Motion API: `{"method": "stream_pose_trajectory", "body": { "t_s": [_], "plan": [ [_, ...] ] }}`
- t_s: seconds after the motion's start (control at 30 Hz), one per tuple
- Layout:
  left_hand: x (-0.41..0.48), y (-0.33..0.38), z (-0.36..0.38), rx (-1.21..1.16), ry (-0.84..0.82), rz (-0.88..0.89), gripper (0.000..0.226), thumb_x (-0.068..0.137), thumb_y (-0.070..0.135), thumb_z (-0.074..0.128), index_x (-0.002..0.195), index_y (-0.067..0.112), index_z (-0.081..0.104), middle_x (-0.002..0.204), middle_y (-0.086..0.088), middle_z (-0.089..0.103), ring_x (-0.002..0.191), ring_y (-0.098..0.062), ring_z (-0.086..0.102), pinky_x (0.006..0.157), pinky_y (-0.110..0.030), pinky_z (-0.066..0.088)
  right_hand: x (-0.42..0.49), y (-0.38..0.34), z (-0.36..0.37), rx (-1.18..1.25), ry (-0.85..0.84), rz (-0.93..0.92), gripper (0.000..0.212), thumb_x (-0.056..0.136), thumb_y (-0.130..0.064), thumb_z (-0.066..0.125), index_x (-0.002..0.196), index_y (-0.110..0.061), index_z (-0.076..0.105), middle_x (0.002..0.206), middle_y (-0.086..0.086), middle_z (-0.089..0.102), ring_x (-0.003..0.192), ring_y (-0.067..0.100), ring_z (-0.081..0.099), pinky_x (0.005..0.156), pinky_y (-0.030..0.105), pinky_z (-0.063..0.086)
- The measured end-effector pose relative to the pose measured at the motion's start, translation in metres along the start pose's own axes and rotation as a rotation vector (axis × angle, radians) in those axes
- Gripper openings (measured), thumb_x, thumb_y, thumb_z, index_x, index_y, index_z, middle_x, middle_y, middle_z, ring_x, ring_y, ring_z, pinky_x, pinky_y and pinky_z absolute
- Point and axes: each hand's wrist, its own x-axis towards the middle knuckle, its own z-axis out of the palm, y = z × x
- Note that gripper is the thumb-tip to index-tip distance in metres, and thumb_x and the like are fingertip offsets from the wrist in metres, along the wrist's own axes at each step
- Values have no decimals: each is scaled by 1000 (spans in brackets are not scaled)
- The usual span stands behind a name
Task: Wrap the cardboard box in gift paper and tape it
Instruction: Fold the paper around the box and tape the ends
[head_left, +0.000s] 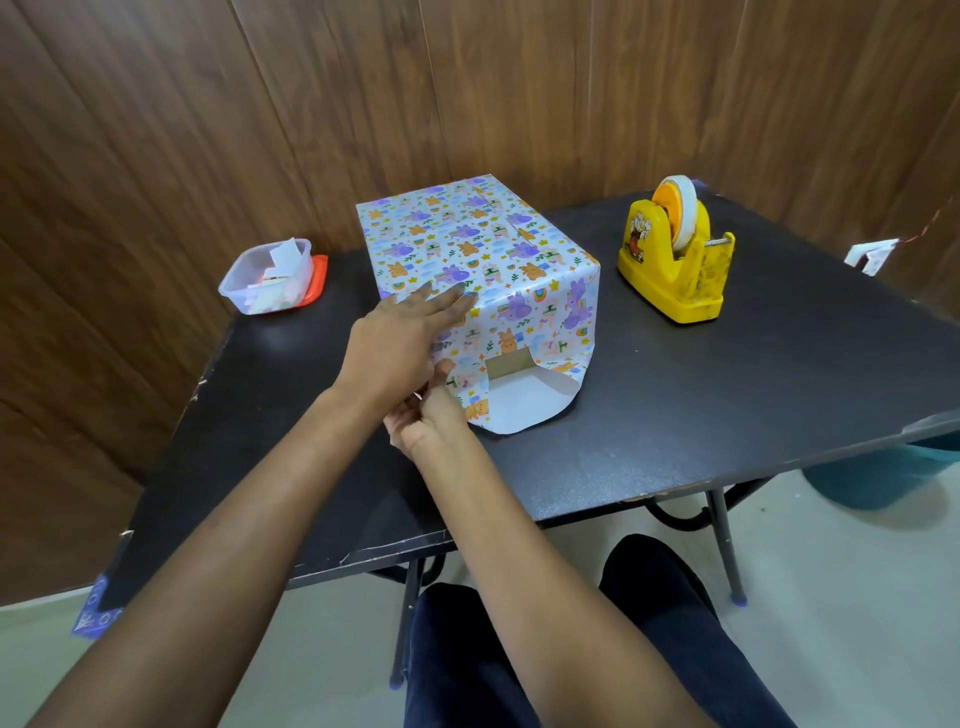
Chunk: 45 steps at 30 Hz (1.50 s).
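Observation:
The cardboard box (506, 365) stands mid-table, covered in white gift paper (467, 234) printed with purple and orange animals. On the near end face a small patch of brown cardboard shows between the folded side flaps. The bottom flap (522, 408) lies white side up on the table. My left hand (400, 343) lies flat with straight fingers on the box's near top edge at the left corner. My right hand (428, 415) is below it at the near left bottom corner. Its thumb touches the folded paper and its fingers are loosely curled, partly hidden under my left hand.
A yellow tape dispenser (675, 254) with a roll of tape stands on the black table (727, 389) to the right of the box. A clear plastic tub (267, 275) of paper scraps sits at the back left. Wood-panel walls close the back and left.

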Motion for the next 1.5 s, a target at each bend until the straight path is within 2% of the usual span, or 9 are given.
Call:
{"method": "stream_pose_trajectory", "body": {
  "t_s": [0.13, 0.3, 0.5, 0.63, 0.77, 0.9, 1.13, 1.4, 1.5],
  "plan": [
    [0, -1, -2, 2, 2, -13, 73, 87, 19, 61, 144, 42, 22, 151, 21, 23, 142, -10, 22, 87, -26, 41, -6, -4, -3, -41, 33, 33, 46, 97, -36, 48, 63, -6, 46, 35, 5, 52, 28, 15, 54, 29, 23, 44],
    [4, -4, -6, -22, -3, -48, 66, 92, 7, 48, 141, 47, 28, 148, 25, 29, 139, -3, 25, 75, -22, 40, -20, -23, -6, -339, 42, -13, 46, 103, -33, 28, 76, -1, 45, 77, 17, 53, 80, 26, 61, 76, 38, 48],
    [9, -10, -12, -198, -61, -171, 49, 95, 32, 51, 140, 41, 36, 149, 22, 29, 134, -9, 37, 96, -27, 36, -36, -85, 4, -854, 160, -519, 33, 98, -28, 40, 72, -10, 50, 67, 3, 50, 50, 13, 45, 42, 20, 34],
    [6, -5, -2, -166, -65, -165, 50, 98, 30, 44, 145, 37, 28, 153, 17, 22, 141, -11, 24, 104, -36, 35, -24, -143, -1, -1147, 453, -978, 25, 92, -22, 43, 100, -3, 57, 106, 9, 53, 109, 29, 52, 88, 40, 46],
    [1, -11, 4, -253, -29, -173, 49, 97, 31, 45, 144, 37, 31, 152, 18, 24, 142, -7, 20, 110, -33, 28, -7, -180, -10, -1250, 633, -863, 46, 96, -34, 41, 126, -1, 52, 136, 15, 47, 124, 31, 40, 100, 39, 34],
    [-12, -22, 9, -393, 91, -186, 46, 94, 24, 53, 139, 31, 43, 147, 17, 34, 139, -4, 25, 109, -16, 16, 1, -198, -3, -1149, 363, -514, 55, 98, -44, 38, 126, 2, 50, 122, 19, 58, 99, 29, 58, 81, 34, 45],
    [-24, -34, 1, -515, 118, -323, 39, 94, 33, 52, 132, 36, 49, 145, 15, 39, 138, -7, 29, 112, -28, 23, -11, -214, 18, -1142, 237, -58, 44, 92, -46, 43, 98, -4, 57, 85, 6, 59, 70, 14, 52, 63, 26, 37],
    [-21, 12, -3, -1007, 218, -317, 59, 82, 61, 49, 136, 48, 33, 126, 42, 44, 117, 8, 50, 99, -23, 41, -70, -184, 94, -1102, -366, -313, 41, 96, -44, 39, 96, -12, 64, 87, -2, 60, 78, 9, 54, 70, 24, 39],
    [-12, 49, -11, -1594, 429, -446, 53, 89, 53, 43, 139, 33, 38, 127, 13, 58, 106, -7, 61, 86, -31, 53, -89, -162, 118, -1226, -474, -426, 24, 92, -30, 54, 96, -8, 64, 78, 1, 60, 69, 11, 53, 70, 25, 42]
  ]
}}
